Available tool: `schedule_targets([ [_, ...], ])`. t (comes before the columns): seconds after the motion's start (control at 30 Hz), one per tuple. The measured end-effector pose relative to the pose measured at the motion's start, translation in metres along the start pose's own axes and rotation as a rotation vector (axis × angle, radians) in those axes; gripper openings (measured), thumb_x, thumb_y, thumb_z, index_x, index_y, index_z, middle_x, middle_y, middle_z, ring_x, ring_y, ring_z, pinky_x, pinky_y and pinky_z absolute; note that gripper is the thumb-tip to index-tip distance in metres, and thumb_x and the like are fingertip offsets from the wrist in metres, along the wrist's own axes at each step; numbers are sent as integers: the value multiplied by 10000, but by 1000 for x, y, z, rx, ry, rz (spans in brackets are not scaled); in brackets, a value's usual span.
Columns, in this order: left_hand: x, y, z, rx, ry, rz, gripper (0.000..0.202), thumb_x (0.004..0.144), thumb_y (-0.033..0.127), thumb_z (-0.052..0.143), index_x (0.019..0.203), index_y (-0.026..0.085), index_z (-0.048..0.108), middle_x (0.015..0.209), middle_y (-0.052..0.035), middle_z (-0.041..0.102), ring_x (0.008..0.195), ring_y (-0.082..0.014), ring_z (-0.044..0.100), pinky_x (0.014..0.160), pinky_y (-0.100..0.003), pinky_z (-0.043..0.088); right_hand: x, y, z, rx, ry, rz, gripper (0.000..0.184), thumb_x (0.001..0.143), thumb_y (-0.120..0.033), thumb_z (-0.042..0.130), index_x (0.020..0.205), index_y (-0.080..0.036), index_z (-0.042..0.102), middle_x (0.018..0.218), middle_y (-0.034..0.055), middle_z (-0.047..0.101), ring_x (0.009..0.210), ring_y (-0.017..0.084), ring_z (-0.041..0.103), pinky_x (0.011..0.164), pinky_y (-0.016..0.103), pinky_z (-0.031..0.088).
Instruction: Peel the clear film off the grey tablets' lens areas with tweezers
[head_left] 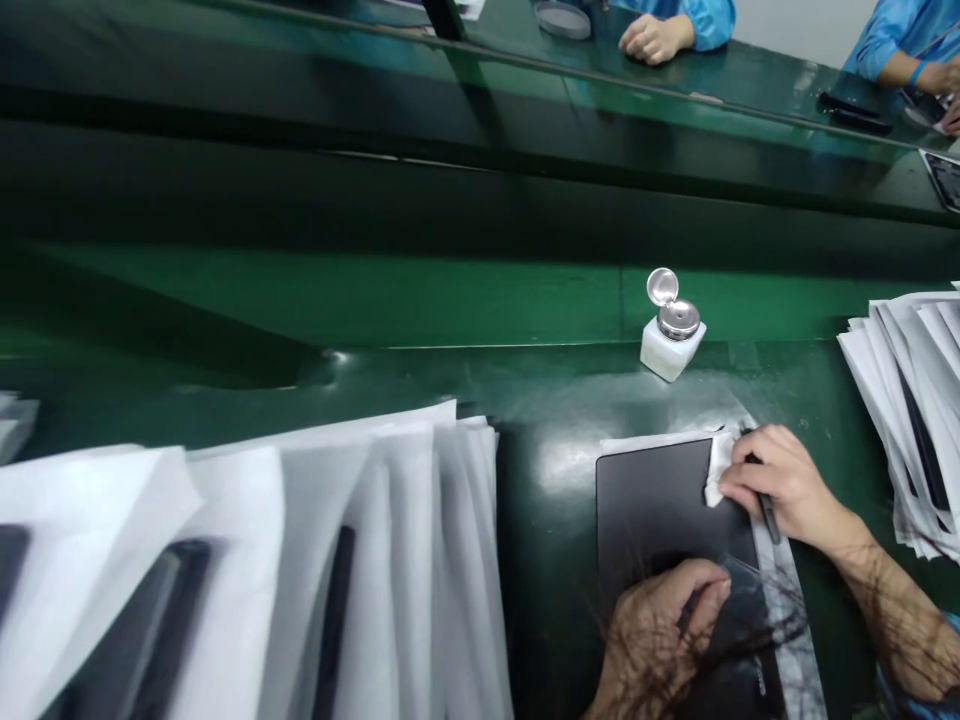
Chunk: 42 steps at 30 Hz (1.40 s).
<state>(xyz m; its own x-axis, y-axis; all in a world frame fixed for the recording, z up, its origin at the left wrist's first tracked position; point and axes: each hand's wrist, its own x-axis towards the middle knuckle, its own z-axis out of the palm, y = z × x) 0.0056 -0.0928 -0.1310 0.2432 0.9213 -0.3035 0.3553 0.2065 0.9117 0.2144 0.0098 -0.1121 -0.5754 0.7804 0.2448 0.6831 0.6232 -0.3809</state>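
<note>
A dark flat panel [652, 510] with rounded corners lies on a white sheet [799, 640] on the green bench. My right hand [787, 485] pinches a folded white wipe [718, 465] against the panel's upper right corner. A slim black pen-like tool [769, 518] is also tucked in that hand's fingers. Over the lower part of the panel, my left hand [660, 630] is closed in a pinch between thumb and forefinger. At its fingertips shows a thin see-through piece of film [742, 578], hard to make out. Dark hair-like strands blur the view there.
Beyond the panel stands a white dispenser bottle [671, 350], its metal lid flipped up. Dark panels interleaved with white sheets [375, 560] stand at the left, more sheets [919, 400] at the right. Across a raised green ledge [450, 215] are co-workers' hands [651, 38] and blue sleeves.
</note>
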Motion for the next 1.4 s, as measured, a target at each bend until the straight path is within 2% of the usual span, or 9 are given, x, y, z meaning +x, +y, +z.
schedule_targets([
  [0.07,0,3,-2,-13,-16,-9,226,926,360,574,830,306,771,731,11,799,675,-192,747,681,-243,540,-4,7,-6,-17,21,75,187,956,-310,640,818,-281,764,840,28,710,766,204,620,686,368,460],
  [0.17,2,6,-3,-30,-29,-17,238,924,363,562,821,308,770,743,14,800,695,-196,750,688,-251,536,-6,15,-10,-60,139,173,167,949,-272,641,842,-259,768,826,46,700,761,216,610,697,383,471],
  [0.27,3,5,-3,-36,-29,-29,242,918,358,558,808,301,766,716,20,788,666,-193,735,653,-249,523,-2,13,-5,-61,184,168,166,949,-271,646,835,-245,763,818,40,690,768,204,608,705,370,481],
  [0.53,4,0,1,-43,-13,-19,251,905,364,540,809,288,759,707,20,772,657,-198,710,656,-268,505,-3,-7,10,-55,129,76,138,950,-272,659,866,-245,764,828,35,707,780,196,619,688,344,489],
  [0.77,6,-1,1,-56,-20,-31,236,884,377,558,784,299,757,711,33,782,662,-198,712,659,-264,503,0,-5,9,-91,151,84,183,970,-272,629,855,-237,768,801,36,695,750,186,598,673,337,465],
  [0.93,7,-3,1,-80,-28,-69,233,868,368,550,785,292,753,692,39,764,633,-199,702,608,-267,488,-7,3,5,-8,67,38,170,943,-313,669,803,-284,761,815,19,704,748,192,629,664,350,510],
  [1.1,7,-3,1,-111,-25,-87,222,856,375,576,734,295,744,653,50,744,634,-203,701,634,-276,491,-11,19,-9,-96,246,208,125,944,-268,657,842,-278,729,791,22,684,708,204,620,649,381,521],
  [1.23,8,-5,-2,-152,19,-106,250,863,435,553,770,297,739,717,35,779,659,-219,716,659,-290,523,2,18,-7,-95,360,257,119,954,-263,636,867,-254,717,828,45,682,763,216,625,683,386,537],
  [1.4,9,-4,-5,-182,48,-118,253,855,451,559,761,298,738,714,32,781,651,-220,710,655,-294,531,14,9,5,-62,332,238,130,940,-272,650,843,-248,733,835,38,698,792,213,648,704,372,553],
])
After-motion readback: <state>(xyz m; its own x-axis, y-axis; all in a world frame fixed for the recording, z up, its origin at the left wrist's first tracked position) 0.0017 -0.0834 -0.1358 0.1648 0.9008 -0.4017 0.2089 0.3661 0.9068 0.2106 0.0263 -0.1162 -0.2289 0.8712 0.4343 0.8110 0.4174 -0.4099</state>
